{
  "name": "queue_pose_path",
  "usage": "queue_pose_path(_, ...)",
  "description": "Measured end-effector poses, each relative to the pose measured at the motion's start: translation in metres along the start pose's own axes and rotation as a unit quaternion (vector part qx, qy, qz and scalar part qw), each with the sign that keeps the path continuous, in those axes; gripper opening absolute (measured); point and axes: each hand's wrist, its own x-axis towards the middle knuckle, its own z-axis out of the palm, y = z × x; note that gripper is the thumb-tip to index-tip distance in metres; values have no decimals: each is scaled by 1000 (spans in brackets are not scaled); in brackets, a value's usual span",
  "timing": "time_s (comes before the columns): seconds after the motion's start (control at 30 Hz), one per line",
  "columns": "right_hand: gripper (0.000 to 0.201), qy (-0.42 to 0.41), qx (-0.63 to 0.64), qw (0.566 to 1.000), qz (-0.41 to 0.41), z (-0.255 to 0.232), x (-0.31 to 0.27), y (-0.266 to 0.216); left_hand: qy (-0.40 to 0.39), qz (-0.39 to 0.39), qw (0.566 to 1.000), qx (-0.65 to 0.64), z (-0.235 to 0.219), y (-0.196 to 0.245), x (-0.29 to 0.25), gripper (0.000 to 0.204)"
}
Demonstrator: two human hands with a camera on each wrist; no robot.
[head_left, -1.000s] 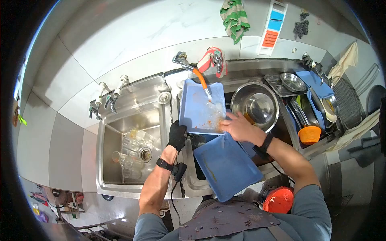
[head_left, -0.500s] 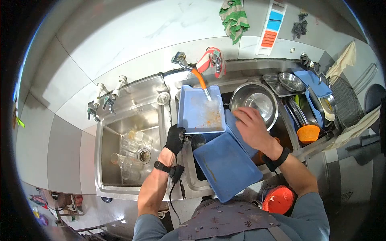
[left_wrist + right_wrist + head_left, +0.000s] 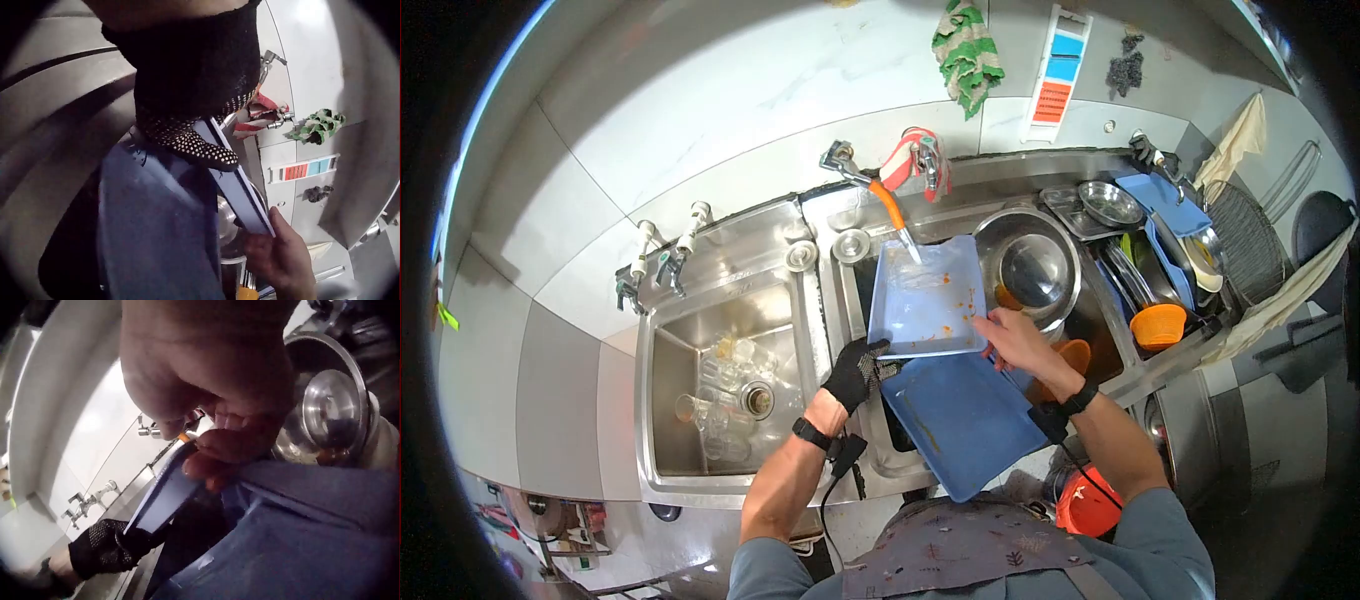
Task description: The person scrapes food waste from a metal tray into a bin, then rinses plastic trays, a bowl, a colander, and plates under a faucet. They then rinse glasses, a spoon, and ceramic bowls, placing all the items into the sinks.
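Note:
A light blue tray [image 3: 922, 300] with orange food bits is held up over the sink under an orange-sleeved spout [image 3: 890, 206]. My left hand [image 3: 858, 374], in a black dotted glove, grips the tray's near left corner, thumb over the side wall in the left wrist view. At the right edge, my bare right hand [image 3: 1022, 345] pinches the rim, its fingers [image 3: 215, 472] curled around it in the right wrist view. Just below lies a darker blue tray [image 3: 965, 430], overlapping the sink's front edge. The left hand's other fingers are partly hidden.
Glass mugs [image 3: 725, 400] lie in the left sink [image 3: 665, 420]. Right of the trays sit a large steel bowl [image 3: 1068, 290] and an orange bowl [image 3: 1158, 327] among stacked dishes. A red bucket [image 3: 1086, 503] stands below on the floor.
My right hand left the food bits on the tray, moved right, then came back to grip its right edge. The tray has shifted right and nearer to me, my left hand with it.

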Motion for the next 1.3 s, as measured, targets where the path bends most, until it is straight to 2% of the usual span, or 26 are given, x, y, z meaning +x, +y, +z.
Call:
queue_pose_path(0.03,41,-47,67,995,64,1,1,1,-3,1,1000,1,-11,-12,7,36)
queue_pose_path(0.07,41,-46,66,995,63,3,2,2,-41,107,970,213,-29,-26,16,38)
queue_pose_path(0.1,37,-69,88,991,76,7,0,5,-75,206,884,413,-39,-34,18,40)
queue_pose_path(0.13,34,-91,110,986,89,10,-2,7,-71,381,667,636,-17,-12,-3,44)
queue_pose_path(0.17,34,-91,109,986,88,13,-2,10,-71,381,667,636,-10,-11,-7,44)
queue_pose_path(0.2,32,-77,128,985,91,14,-1,12,-66,257,869,418,-2,-12,-7,46)
queue_pose_path(0.23,30,-63,146,983,94,14,-1,13,-55,108,980,156,4,-12,-9,48)
queue_pose_path(0.27,30,-64,145,983,94,14,-1,12,-54,108,981,155,14,-4,-14,48)
queue_pose_path(0.33,28,-15,117,990,76,13,-2,11,-31,-96,994,33,28,13,-23,50)
queue_pose_path(0.37,28,-15,116,990,75,11,-2,9,-32,-95,994,33,30,17,-27,50)
queue_pose_path(0.43,27,3,88,994,63,7,-1,4,-33,-126,982,134,31,23,-31,45)
queue_pose_path(0.47,27,3,87,994,62,2,3,6,-34,-125,983,134,27,24,-33,45)
queue_pose_path(0.53,27,92,-125,986,-54,-6,12,12,-93,53,941,320,11,26,-37,47)
queue_pose_path(0.57,27,92,-125,986,-54,-6,10,7,-93,53,941,320,-5,27,-29,47)
queue_pose_path(0.6,26,144,-216,959,-113,-6,8,2,-68,212,864,452,-22,31,-14,48)
queue_pose_path(0.63,26,193,-304,917,-169,-6,5,-4,-38,361,744,561,-36,39,-4,49)
queue_pose_path(0.7,24,195,-327,908,-175,-4,2,-14,30,323,765,557,-44,79,16,50)
queue_pose_path(0.77,24,196,-349,900,-175,-2,-2,-16,134,244,787,551,-32,123,27,49)
queue_pose_path(0.83,23,192,-371,887,-200,-1,-5,-16,145,221,741,617,-21,166,41,53)
queue_pose_path(0.9,22,201,-386,880,-192,-1,-14,-25,223,354,662,622,-12,191,60,56)
queue_pose_path(0.93,22,206,-401,873,-184,-1,-17,-32,255,362,622,646,-9,205,75,61)
queue_pose_path(1.1,19,226,-431,859,-158,-9,-37,-47,247,467,556,642,28,250,130,67)
queue_pose_path(1.13,17,238,-434,856,-151,-11,-43,-46,222,443,578,648,32,257,139,68)
queue_pose_path(1.17,17,235,-436,858,-138,-15,-50,-42,211,442,567,662,37,261,149,69)
queue_pose_path(1.27,12,258,-391,860,-202,-25,-67,-40,193,447,560,671,33,276,185,53)
queue_pose_path(1.3,12,254,-390,863,-194,-26,-71,-36,188,453,561,667,32,277,191,46)
